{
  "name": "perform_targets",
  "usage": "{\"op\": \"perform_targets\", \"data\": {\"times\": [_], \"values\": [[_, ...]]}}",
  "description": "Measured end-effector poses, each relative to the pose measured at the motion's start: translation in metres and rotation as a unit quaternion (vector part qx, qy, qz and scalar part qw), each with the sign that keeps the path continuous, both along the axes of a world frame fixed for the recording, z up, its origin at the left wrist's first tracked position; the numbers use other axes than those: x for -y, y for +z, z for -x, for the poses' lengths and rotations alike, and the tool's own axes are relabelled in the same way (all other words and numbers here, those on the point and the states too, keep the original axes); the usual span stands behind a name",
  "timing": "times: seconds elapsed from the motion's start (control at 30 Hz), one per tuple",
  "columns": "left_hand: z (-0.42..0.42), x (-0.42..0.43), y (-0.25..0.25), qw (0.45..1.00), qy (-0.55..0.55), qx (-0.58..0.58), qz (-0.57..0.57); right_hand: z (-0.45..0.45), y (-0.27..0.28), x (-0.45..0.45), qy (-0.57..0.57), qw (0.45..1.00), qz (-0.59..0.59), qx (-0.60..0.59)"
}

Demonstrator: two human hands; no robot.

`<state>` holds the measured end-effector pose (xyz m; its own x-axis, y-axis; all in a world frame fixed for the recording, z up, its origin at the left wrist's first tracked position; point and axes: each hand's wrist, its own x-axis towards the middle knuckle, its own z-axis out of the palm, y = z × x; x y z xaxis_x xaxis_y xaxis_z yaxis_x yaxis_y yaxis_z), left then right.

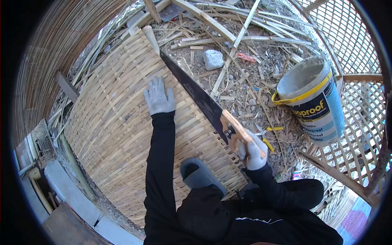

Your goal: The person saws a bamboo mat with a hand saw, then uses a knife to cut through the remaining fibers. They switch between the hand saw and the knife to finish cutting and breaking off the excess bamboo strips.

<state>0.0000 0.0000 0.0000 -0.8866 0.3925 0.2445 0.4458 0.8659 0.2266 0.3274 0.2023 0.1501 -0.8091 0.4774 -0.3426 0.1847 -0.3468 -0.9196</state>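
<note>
A large woven bamboo panel lies in front of me, its right edge running diagonally. My left hand, in a pale grey glove, presses flat on the weave with fingers spread. In my gloved right hand is the wooden handle of a hand saw. The dark blade stretches up and left along the panel's right edge; its tip reaches near a bamboo pole at the far end. Whether the teeth are cutting into the weave I cannot tell. A grey slipper rests on the panel.
A white and blue bucket with a yellow rim stands at the right, before a lattice screen. Yellow-handled pliers lie near my right hand. Bamboo strips and a pale stone block litter the ground. Grey blocks line the lower left.
</note>
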Motion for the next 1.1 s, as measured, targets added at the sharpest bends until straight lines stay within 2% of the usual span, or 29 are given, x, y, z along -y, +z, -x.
{"op": "perform_targets", "data": {"times": [0.07, 0.1, 0.17, 0.2, 0.27, 0.4, 0.5, 0.57, 0.63, 0.67, 0.73, 0.77, 0.8, 0.87, 0.9, 0.93, 0.97, 1.0, 1.03, 1.1], "values": [[-0.006, 0.017, 0.023, 1.000, 0.004, -0.018, 0.019, 0.019, 0.006, -0.005, -0.006, 0.999, -0.049, 0.014], [-0.020, -0.042, -0.012, 0.999, 0.003, 0.002, -0.055, 0.029, 0.002, -0.020, 0.000, 0.995, -0.097, 0.028], [-0.016, -0.027, 0.002, 0.998, -0.003, 0.000, -0.058, 0.060, 0.004, -0.006, 0.040, 0.988, -0.143, 0.041], [-0.012, -0.017, 0.006, 0.999, 0.001, -0.009, -0.036, 0.065, 0.003, -0.002, 0.053, 0.989, -0.120, 0.065], [-0.010, -0.017, 0.001, 1.000, 0.009, -0.018, -0.013, 0.052, -0.004, -0.007, 0.024, 0.994, -0.099, 0.032], [-0.010, -0.017, -0.003, 0.999, 0.008, -0.033, -0.031, -0.001, 0.011, -0.015, 0.004, 0.998, -0.048, 0.028], [-0.013, -0.015, -0.004, 0.999, 0.011, -0.032, -0.032, 0.003, -0.001, -0.012, -0.005, 0.997, -0.074, 0.006], [-0.015, -0.015, -0.003, 0.999, 0.010, -0.029, -0.044, 0.033, -0.001, -0.010, -0.006, 0.999, 0.035, -0.014], [-0.014, -0.020, 0.001, 0.997, 0.004, -0.074, -0.037, 0.059, 0.006, -0.013, 0.045, 0.995, -0.081, 0.036], [-0.013, -0.019, 0.004, 0.995, 0.003, -0.096, -0.030, 0.058, -0.002, -0.014, 0.052, 0.994, -0.094, 0.017], [-0.001, -0.018, 0.014, 0.991, -0.014, -0.057, -0.124, 0.054, -0.006, -0.009, 0.059, 0.990, -0.132, -0.004], [0.006, -0.020, 0.017, 0.984, -0.025, -0.034, -0.171, 0.053, -0.009, -0.008, 0.059, 0.987, -0.151, -0.012], [0.021, -0.031, 0.028, 0.977, -0.086, -0.071, -0.183, 0.053, -0.017, -0.006, 0.049, 0.976, -0.203, -0.053], [0.056, -0.066, 0.064, 0.949, -0.197, -0.130, -0.207, 0.050, -0.010, 0.000, 0.054, 0.976, -0.206, -0.040], [0.072, -0.086, 0.084, 0.936, -0.258, -0.086, -0.222, 0.053, -0.008, 0.000, 0.062, 0.975, -0.210, -0.037], [0.086, -0.102, 0.094, 0.941, -0.276, 0.049, -0.190, 0.055, -0.010, 0.002, 0.055, 0.969, -0.234, -0.051], [0.109, -0.116, 0.080, 0.953, -0.265, 0.138, -0.048, 0.055, -0.007, 0.001, 0.064, 0.975, -0.209, -0.031], [0.124, -0.134, 0.080, 0.932, -0.277, 0.224, 0.069, 0.055, -0.001, -0.001, 0.071, 0.980, -0.184, -0.011], [0.133, -0.155, 0.078, 0.884, -0.276, 0.262, 0.271, 0.055, 0.003, -0.002, 0.075, 0.984, -0.159, 0.008], [0.160, -0.171, 0.024, 0.847, -0.265, 0.255, 0.383, 0.055, 0.007, -0.002, 0.066, 0.985, -0.160, 0.002]]}}
